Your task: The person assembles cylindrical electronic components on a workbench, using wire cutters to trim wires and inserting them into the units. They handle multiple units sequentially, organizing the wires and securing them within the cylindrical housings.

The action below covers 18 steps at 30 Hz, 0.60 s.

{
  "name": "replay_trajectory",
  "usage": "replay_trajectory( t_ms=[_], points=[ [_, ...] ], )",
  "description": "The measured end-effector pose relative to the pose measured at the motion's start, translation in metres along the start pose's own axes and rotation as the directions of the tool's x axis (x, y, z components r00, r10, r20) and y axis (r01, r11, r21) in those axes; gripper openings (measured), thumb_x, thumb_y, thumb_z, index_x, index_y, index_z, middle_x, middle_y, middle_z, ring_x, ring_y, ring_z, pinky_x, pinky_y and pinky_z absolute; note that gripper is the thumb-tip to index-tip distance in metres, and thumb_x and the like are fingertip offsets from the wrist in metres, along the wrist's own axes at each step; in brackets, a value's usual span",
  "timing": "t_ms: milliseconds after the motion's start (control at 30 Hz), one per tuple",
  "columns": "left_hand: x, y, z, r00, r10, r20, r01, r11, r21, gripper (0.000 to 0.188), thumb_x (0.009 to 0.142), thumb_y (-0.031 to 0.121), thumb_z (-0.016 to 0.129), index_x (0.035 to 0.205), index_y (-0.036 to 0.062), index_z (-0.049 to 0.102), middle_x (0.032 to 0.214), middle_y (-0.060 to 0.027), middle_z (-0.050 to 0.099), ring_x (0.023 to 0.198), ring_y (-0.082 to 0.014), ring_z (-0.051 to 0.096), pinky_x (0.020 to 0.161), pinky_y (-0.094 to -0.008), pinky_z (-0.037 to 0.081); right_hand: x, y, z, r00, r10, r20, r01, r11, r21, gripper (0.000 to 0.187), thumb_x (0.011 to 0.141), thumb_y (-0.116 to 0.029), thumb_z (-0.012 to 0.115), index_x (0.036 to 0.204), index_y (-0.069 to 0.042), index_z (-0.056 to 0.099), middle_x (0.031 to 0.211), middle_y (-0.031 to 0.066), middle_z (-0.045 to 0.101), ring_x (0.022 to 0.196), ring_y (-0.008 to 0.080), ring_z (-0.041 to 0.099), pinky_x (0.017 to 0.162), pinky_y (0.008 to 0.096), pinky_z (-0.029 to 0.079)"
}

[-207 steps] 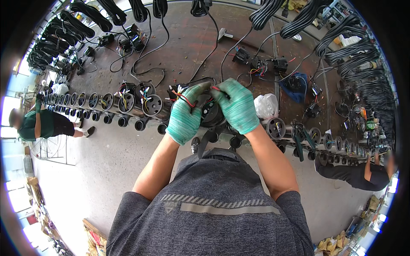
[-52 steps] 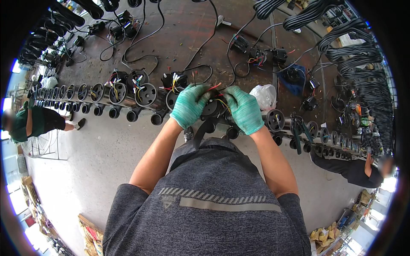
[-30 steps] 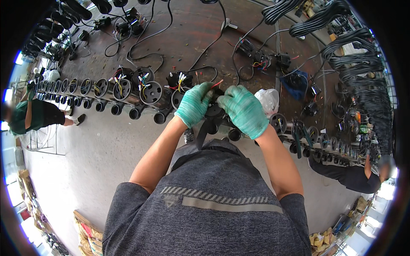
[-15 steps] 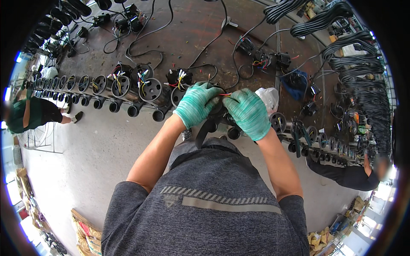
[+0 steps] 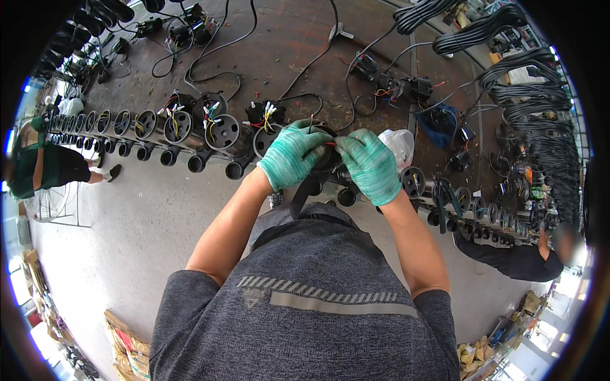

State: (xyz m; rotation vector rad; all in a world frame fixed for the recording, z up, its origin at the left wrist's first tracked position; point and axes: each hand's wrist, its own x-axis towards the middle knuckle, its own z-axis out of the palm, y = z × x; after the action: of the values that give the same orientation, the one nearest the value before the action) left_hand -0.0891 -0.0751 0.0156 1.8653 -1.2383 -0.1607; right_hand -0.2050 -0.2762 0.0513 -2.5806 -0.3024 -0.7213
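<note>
Both my hands wear green knitted gloves and meet at the near edge of the dark workbench (image 5: 286, 57). Between my fingertips a thin red wire (image 5: 330, 145) shows. My left hand (image 5: 294, 154) is closed, its thumb and fingers pinched by the wire. My right hand (image 5: 368, 164) pinches the wire from the other side. Below my fingers sits a dark round housing (image 5: 328, 160), mostly hidden by the gloves. Just left of my left hand stands another round metal housing (image 5: 263, 138), with a black part (image 5: 265, 113) carrying white-tipped, coloured wires behind it.
A row of round metal housings (image 5: 222, 132) lines the bench edge on both sides. A clear plastic bag (image 5: 398, 147), a blue bag (image 5: 438, 126) and a hammer (image 5: 341, 32) lie on the bench. Coiled black cables (image 5: 527, 95) fill the right. Co-workers stand left (image 5: 54, 166) and right (image 5: 515, 257).
My right hand has shifted very slightly left, and less of the coloured wire shows between my hands. Both hands stay pinched in almost the same place.
</note>
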Motion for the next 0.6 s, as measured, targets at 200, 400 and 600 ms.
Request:
replay_trajectory(
  t_ms=[200,400,600],
  points=[
    [0.000,0.004,0.006,0.998,-0.017,-0.056,0.023,0.993,0.117,0.034,0.093,0.014,0.069,0.127,0.0098,0.074,0.124,-0.0120,0.075,0.130,-0.0410,0.062,0.119,-0.0557,0.038,-0.005,0.001,0.004,0.996,0.087,0.013,-0.088,0.995,0.039,0.020,0.087,-0.006,0.079,0.107,-0.008,0.076,0.101,0.0090,0.070,0.089,0.0301,0.071,0.075,0.0413,0.060],
    [0.005,0.010,0.012,0.995,0.020,-0.098,0.013,0.944,0.330,0.030,0.091,0.031,0.078,0.118,0.0187,0.080,0.115,-0.0046,0.078,0.132,-0.0332,0.063,0.126,-0.0664,0.021,-0.012,0.001,0.013,0.980,0.201,-0.004,-0.199,0.973,0.116,0.018,0.091,-0.007,0.078,0.109,-0.007,0.074,0.104,0.0113,0.069,0.087,0.0337,0.072,0.075,0.0439,0.060],
    [0.005,0.007,0.016,0.984,0.062,-0.164,-0.014,0.959,0.282,0.024,0.087,0.027,0.080,0.110,0.0184,0.082,0.108,-0.0016,0.079,0.128,-0.0310,0.066,0.123,-0.0631,0.027,-0.013,-0.006,0.012,0.968,0.250,-0.011,-0.247,0.963,0.112,0.014,0.095,-0.010,0.076,0.108,-0.006,0.073,0.103,0.0137,0.069,0.086,0.0358,0.072,0.073,0.0445,0.060]
  ],
)
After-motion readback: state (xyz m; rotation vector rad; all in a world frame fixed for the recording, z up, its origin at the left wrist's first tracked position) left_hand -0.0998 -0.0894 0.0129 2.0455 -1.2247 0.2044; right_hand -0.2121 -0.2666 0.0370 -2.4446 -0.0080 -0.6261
